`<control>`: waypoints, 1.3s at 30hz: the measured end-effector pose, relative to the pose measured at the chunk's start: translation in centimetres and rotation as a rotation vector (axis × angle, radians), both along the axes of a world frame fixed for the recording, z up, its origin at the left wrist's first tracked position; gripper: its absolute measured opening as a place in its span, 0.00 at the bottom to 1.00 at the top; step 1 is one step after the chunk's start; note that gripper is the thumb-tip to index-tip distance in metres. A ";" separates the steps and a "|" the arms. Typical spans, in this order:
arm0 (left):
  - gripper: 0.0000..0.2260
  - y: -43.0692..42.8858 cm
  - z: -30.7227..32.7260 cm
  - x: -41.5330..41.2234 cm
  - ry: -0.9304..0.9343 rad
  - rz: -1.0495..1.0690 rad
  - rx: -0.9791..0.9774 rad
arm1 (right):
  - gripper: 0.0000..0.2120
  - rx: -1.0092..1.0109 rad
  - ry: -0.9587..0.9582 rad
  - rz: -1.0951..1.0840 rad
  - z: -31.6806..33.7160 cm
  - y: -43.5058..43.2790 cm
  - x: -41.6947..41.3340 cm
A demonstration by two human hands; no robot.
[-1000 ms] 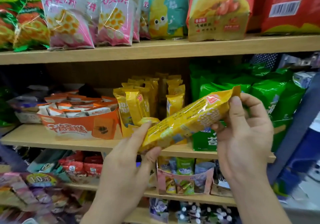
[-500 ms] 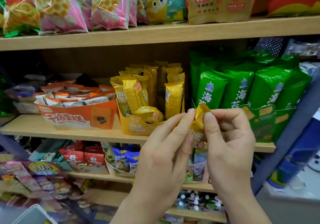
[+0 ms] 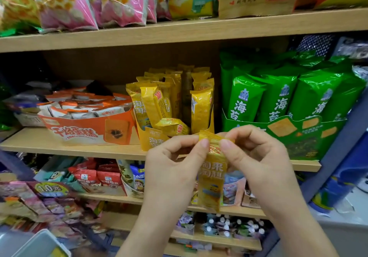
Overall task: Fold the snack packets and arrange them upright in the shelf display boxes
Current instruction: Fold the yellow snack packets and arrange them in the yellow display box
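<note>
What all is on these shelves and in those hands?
held yellow packet: one, yellow, hanging upright before the middle shelf
yellow display box: one, yellow, middle shelf centre, holding upright yellow packets
orange display box: one, orange, middle shelf left
green seaweed packets: several, green, middle shelf right
pink bags: several, pink, top shelf left
left hand: one, pinches the packet's top
right hand: one, pinches the packet's top

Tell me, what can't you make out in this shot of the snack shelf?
All in the head view:
1. Top fold of the yellow packet: covered by the left hand and right hand pinching it.
2. Back rows in the yellow display box: hidden behind the front packets.
3. Tops of the pink bags: cut off by the upper edge.
4. Print on the lower-left packets: blurred.
</note>
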State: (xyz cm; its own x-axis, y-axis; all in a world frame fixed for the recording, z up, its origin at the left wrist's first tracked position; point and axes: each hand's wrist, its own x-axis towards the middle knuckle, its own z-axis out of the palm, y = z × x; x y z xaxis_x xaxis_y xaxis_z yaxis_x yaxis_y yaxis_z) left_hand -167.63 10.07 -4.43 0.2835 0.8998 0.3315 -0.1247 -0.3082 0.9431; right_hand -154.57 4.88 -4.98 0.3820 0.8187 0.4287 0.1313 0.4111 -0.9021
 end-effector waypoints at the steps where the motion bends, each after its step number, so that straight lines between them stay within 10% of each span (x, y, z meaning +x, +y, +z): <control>1: 0.06 0.0 -0.1 0.0 -0.019 -0.008 -0.034 | 0.08 -0.041 0.102 0.105 0.0 0.0 0.4; 20: 0.08 0.1 0.0 0.0 -0.016 0.013 -0.118 | 0.18 -0.119 0.239 0.282 -0.4 0.1 0.8; 29: 0.05 -0.1 -0.6 -0.3 -0.067 0.025 -0.091 | 0.07 -0.172 0.135 0.329 -0.3 -0.3 0.8; 39: 0.15 1.0 -0.8 -1.4 -0.004 -0.194 0.137 | 0.20 -0.111 -0.077 0.317 -0.6 -0.6 1.3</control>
